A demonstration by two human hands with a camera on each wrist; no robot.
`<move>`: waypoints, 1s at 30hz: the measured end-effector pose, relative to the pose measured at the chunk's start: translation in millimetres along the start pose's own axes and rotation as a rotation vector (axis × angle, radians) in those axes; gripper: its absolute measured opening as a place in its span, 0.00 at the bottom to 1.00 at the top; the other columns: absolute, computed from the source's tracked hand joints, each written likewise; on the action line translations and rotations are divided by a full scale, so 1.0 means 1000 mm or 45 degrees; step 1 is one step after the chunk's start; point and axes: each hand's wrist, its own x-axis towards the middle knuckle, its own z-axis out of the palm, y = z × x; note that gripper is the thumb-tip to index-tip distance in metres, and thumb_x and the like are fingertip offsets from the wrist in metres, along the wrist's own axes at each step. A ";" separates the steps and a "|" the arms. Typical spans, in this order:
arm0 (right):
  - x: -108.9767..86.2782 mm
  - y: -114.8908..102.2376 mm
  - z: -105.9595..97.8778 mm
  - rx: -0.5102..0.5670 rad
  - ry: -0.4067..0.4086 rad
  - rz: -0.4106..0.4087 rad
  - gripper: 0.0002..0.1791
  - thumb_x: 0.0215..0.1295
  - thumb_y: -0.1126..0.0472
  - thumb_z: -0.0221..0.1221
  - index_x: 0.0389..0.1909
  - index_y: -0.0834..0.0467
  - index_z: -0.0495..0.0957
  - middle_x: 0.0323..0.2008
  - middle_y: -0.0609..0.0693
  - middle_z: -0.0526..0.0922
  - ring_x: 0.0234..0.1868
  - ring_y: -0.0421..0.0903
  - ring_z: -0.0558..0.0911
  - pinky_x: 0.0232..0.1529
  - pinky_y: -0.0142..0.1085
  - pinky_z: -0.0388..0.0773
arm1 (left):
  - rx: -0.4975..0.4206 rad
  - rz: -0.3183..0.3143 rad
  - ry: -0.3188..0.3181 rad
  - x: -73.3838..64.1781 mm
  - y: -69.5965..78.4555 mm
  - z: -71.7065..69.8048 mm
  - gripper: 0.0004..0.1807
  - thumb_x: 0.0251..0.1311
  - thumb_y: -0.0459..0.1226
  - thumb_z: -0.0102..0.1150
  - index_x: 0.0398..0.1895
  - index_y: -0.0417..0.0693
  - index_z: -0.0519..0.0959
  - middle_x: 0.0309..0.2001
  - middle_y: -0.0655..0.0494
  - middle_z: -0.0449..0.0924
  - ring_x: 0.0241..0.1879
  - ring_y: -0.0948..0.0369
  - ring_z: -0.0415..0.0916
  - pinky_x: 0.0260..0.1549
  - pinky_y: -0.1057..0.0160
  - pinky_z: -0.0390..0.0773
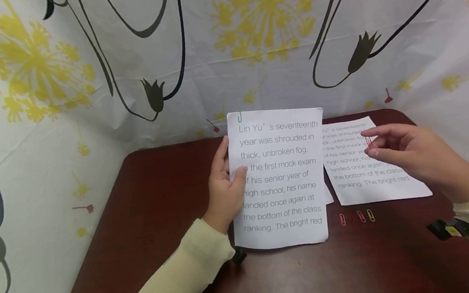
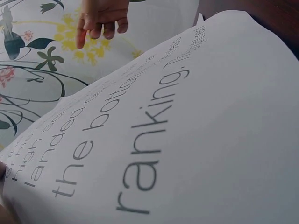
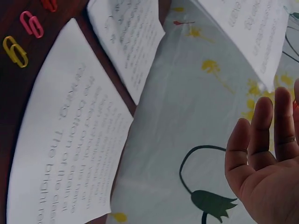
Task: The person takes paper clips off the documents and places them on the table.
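Observation:
My left hand [image 1: 226, 182] grips the left side of printed sheets [image 1: 284, 235], thumb across the front and other fingers behind. The sheets stand upright, facing me, in the head view. A green paper clip [image 1: 239, 117] sits on their top edge near the left corner. To the right, my right hand [image 1: 410, 147] is raised and pinches a red paper clip [image 1: 369, 142] between thumb and index finger. In the head view it overlaps another printed sheet [image 1: 382, 191] lying on the table. In the right wrist view the thumb is out of frame.
In front of the flat sheet, several paper clips lie in a row, among them a pink clip [image 1: 361, 216] and a yellow clip [image 1: 371, 215]. More printed paper [image 3: 126, 42] lies beside that sheet. A patterned cloth [image 1: 271, 87] hangs behind the dark red table [image 1: 158, 185].

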 end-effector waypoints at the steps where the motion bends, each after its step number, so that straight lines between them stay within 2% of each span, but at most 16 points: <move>1: -0.002 0.004 -0.001 0.008 -0.013 -0.008 0.21 0.68 0.71 0.67 0.58 0.50 0.84 0.35 0.46 0.87 0.35 0.37 0.84 0.35 0.24 0.79 | -0.001 0.000 0.000 0.000 0.000 0.000 0.46 0.75 0.25 0.52 0.84 0.77 0.52 0.59 0.47 0.83 0.44 0.50 0.89 0.41 0.56 0.90; 5: -0.007 0.021 -0.005 0.028 -0.057 -0.070 0.22 0.67 0.73 0.67 0.56 0.48 0.84 0.33 0.48 0.87 0.33 0.36 0.84 0.36 0.22 0.78 | -0.001 0.001 -0.002 0.000 0.001 0.001 0.46 0.75 0.25 0.52 0.84 0.77 0.52 0.59 0.46 0.83 0.45 0.50 0.89 0.42 0.56 0.90; 9: -0.013 0.036 -0.005 -0.024 -0.091 -0.097 0.24 0.65 0.74 0.67 0.56 0.47 0.85 0.31 0.45 0.86 0.32 0.36 0.83 0.34 0.23 0.76 | 0.001 0.000 0.001 0.000 0.001 0.001 0.45 0.76 0.25 0.52 0.84 0.77 0.52 0.59 0.46 0.83 0.45 0.50 0.89 0.42 0.56 0.90; 12: -0.020 0.048 -0.005 -0.081 -0.119 -0.087 0.23 0.64 0.74 0.69 0.56 0.50 0.85 0.30 0.44 0.84 0.30 0.37 0.80 0.30 0.27 0.73 | 0.007 0.001 0.000 0.000 0.001 0.001 0.45 0.76 0.26 0.51 0.84 0.77 0.52 0.58 0.46 0.83 0.45 0.50 0.89 0.43 0.56 0.90; 16: -0.029 0.062 -0.001 -0.113 -0.149 -0.089 0.22 0.63 0.74 0.69 0.54 0.50 0.85 0.28 0.44 0.82 0.26 0.39 0.76 0.23 0.34 0.67 | 0.015 0.004 0.000 -0.001 0.002 0.001 0.45 0.76 0.26 0.51 0.84 0.78 0.53 0.58 0.47 0.83 0.45 0.51 0.90 0.43 0.56 0.90; 19: -0.035 0.073 0.003 -0.122 -0.175 -0.110 0.22 0.62 0.74 0.69 0.52 0.48 0.85 0.26 0.43 0.79 0.25 0.40 0.73 0.23 0.35 0.65 | 0.015 0.007 0.005 -0.001 0.002 0.002 0.45 0.76 0.25 0.51 0.84 0.77 0.53 0.58 0.46 0.83 0.45 0.50 0.90 0.43 0.56 0.90; 24: -0.045 0.089 0.006 -0.180 -0.219 -0.133 0.20 0.59 0.73 0.72 0.50 0.53 0.86 0.23 0.42 0.75 0.24 0.39 0.72 0.24 0.34 0.64 | 0.011 0.020 0.011 -0.001 0.001 0.003 0.45 0.75 0.25 0.51 0.85 0.74 0.52 0.58 0.45 0.83 0.44 0.49 0.89 0.42 0.56 0.90; 30: -0.054 0.101 0.011 -0.225 -0.296 -0.073 0.16 0.59 0.71 0.73 0.49 0.63 0.86 0.22 0.38 0.72 0.21 0.36 0.69 0.20 0.35 0.63 | 0.011 0.027 0.025 -0.002 0.002 0.003 0.45 0.75 0.24 0.51 0.85 0.70 0.52 0.60 0.45 0.83 0.45 0.48 0.89 0.42 0.57 0.89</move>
